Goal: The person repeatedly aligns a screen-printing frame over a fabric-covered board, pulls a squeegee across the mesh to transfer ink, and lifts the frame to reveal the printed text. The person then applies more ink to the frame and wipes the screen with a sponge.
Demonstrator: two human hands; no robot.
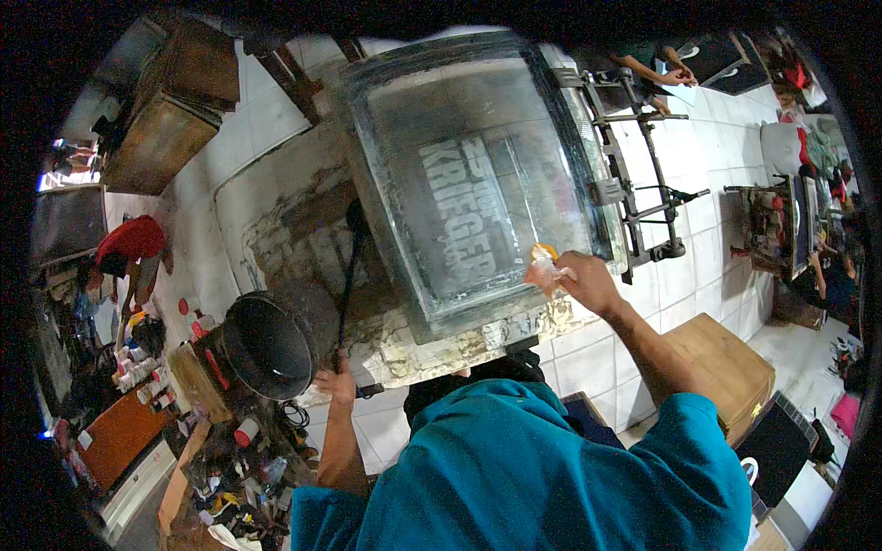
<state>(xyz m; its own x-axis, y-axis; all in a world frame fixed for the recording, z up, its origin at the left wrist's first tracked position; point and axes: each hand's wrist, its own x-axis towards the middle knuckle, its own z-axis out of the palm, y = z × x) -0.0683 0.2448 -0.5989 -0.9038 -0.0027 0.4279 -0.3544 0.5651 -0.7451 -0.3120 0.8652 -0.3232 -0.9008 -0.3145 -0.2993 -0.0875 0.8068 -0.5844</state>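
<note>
My right hand (pixel 591 281) is closed on a crumpled whitish wad (pixel 546 275) with an orange patch. I cannot make out whether the wad is cloth or plastic. It is at the near right corner of a large screen-printing frame (pixel 390 207). Pale block lettering shows on the mesh (pixel 478 101). At the table's near left edge, my left hand (pixel 336 380) has its fingers apart, beside a dark round bucket (pixel 271 344). A thin black rod (pixel 349 275) runs down toward its fingertips; whether they touch is unclear.
A stained worktable (pixel 423 354) carries the frame. Metal clamps and bars (pixel 643 174) line its right side. A wooden box (pixel 717 367) stands at right, cluttered bottles (pixel 138 372) at left. A person in red (pixel 133 239) bends at far left; another's hands (pixel 678 75) show at top right.
</note>
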